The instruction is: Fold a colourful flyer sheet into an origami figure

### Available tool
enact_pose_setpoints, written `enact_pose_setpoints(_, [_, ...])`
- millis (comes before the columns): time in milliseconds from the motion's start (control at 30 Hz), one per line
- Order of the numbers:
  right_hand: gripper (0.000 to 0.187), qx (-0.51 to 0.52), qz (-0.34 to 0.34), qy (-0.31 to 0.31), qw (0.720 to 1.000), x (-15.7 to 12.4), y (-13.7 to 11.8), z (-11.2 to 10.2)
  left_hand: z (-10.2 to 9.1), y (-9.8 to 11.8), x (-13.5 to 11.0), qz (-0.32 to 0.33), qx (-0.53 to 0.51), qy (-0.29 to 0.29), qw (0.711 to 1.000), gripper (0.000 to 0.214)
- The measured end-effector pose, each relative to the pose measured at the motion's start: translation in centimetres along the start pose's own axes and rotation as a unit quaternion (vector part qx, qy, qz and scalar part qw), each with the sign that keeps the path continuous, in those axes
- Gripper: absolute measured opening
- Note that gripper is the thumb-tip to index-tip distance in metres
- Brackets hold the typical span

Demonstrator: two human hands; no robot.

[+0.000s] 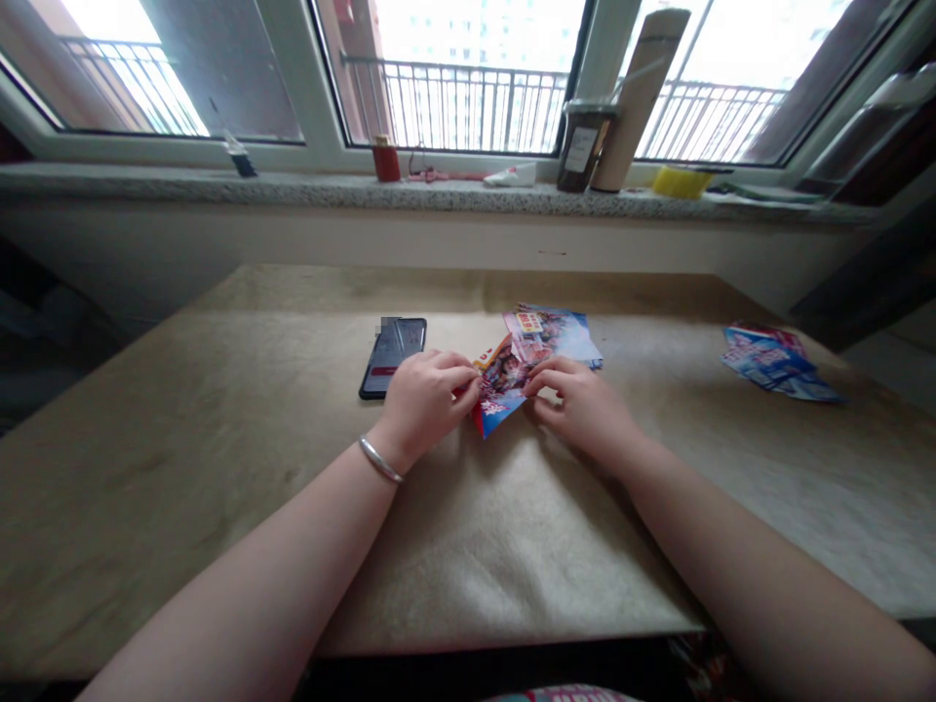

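Observation:
A colourful printed paper sheet, partly folded, lies on the tan table in front of me. My left hand, with a silver bracelet on the wrist, has its fingers curled and pinches the paper's left edge. My right hand pinches the paper from the right side, fingertips pressed on the fold. Both hands rest on the table, close together.
A black phone lies just left of my left hand. Another printed paper lies at the table's right. The windowsill behind carries a red cup, a dark jar, a tall cardboard tube and a yellow thing.

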State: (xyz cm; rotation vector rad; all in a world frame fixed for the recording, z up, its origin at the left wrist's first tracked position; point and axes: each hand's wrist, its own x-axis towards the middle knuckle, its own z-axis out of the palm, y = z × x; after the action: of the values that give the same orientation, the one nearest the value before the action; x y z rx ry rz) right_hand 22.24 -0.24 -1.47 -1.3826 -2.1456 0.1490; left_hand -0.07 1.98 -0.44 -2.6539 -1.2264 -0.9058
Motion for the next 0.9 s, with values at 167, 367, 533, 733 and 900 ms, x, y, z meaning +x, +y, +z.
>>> enact_pose_setpoints(167, [0.013,0.000,0.007,-0.011,1.000,0.0,-0.1,0.0,-0.6,-0.1,-0.1,-0.017,0.082,-0.036,0.996,0.023])
enact_pose_setpoints(367, [0.013,-0.005,0.001,-0.015,1.000,0.1,0.2,0.1,-0.6,0.3,-0.1,-0.061,0.114,-0.098,0.987,0.030])
enact_pose_setpoints(533, [0.012,-0.002,0.003,-0.016,1.000,0.1,0.3,0.1,-0.5,0.5,-0.1,-0.079,0.107,-0.123,0.983,0.034])
enact_pose_setpoints(733, [0.013,-0.005,0.000,-0.010,1.000,0.2,0.0,-0.1,-0.1,0.8,-0.3,0.010,0.041,-0.052,0.998,0.017])
enact_pose_setpoints(900, [0.009,-0.007,-0.001,-0.006,1.000,0.3,-0.1,-0.2,0.0,1.1,-0.3,0.122,-0.012,-0.082,0.989,0.019])
